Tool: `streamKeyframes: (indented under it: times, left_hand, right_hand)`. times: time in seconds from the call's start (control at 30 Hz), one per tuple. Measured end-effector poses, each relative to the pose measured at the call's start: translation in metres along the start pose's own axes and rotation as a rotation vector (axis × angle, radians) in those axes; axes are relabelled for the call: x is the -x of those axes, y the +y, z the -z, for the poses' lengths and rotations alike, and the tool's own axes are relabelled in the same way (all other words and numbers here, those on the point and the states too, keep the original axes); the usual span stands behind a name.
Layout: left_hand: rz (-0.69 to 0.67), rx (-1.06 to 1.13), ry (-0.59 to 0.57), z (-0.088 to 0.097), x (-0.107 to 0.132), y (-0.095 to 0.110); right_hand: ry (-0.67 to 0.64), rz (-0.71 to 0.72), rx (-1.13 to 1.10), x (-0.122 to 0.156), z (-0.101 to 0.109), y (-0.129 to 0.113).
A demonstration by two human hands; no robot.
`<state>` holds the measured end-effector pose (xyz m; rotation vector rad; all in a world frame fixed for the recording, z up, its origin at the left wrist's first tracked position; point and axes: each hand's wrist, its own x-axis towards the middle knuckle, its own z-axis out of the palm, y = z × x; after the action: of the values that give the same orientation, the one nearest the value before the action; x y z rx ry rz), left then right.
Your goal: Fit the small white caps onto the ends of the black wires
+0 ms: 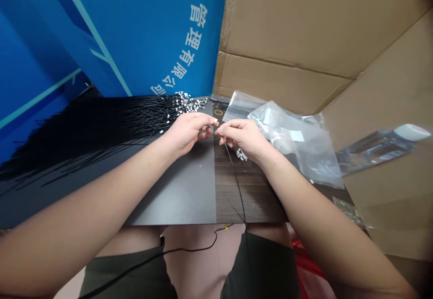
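Observation:
Both my hands meet over the middle of the dark tabletop (182,190). My left hand (187,130) is closed in a pinch on something small that I cannot make out. My right hand (245,136) pinches the end of a thin black wire (238,186), which runs back toward me and off the table's front edge. A few small white pieces (241,154) lie just under my right hand. A big fan of black wires (84,127) with white tips (184,103) is spread out to the left.
Clear plastic bags (297,143) lie to the right of my hands. A clear plastic bottle (382,145) lies on its side further right. Cardboard walls (304,28) and a blue printed board (135,33) close off the back. A black cable (189,249) crosses my lap.

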<state>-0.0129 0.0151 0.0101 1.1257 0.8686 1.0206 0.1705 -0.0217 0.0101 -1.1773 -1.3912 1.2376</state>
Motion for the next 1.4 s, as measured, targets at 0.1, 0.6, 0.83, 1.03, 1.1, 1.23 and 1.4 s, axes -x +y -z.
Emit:
streamKeyframes:
  times: [0.1, 0.6, 0.83, 1.03, 1.1, 1.23, 1.4]
  left_hand:
    - [-0.008, -0.005, -0.069, 0.001, -0.0003, -0.0007]
    - [0.004, -0.021, -0.148, 0.0079, -0.0042, -0.0046]
    - [0.017, 0.004, -0.113, 0.0049, -0.0018, -0.0013]
    - [0.015, -0.007, -0.116, 0.0045, -0.0021, -0.0006]
    - [0.02, -0.009, -0.125, 0.0043, -0.0015, -0.0001]
    - [0.023, -0.018, -0.109, 0.0036, -0.0005, 0.0009]
    - [0.022, -0.026, -0.115, 0.0046, -0.0017, -0.0006]
  right_hand:
    - [-0.019, -0.015, -0.012, 0.0005, 0.0005, -0.0017]
    - [0.001, -0.018, 0.036, 0.0001, 0.0013, -0.0028]
    - [0.041, 0.035, 0.094, 0.0028, 0.0028, -0.0037]
    - [0.032, 0.072, 0.143, 0.0014, 0.0038, -0.0006]
    - [0.03, 0.074, 0.152, 0.0008, 0.0038, 0.0008]
    - [0.04, 0.073, 0.164, 0.0018, 0.0037, 0.0003]
    - [0.031, 0.063, 0.179, 0.0032, 0.0033, -0.0018]
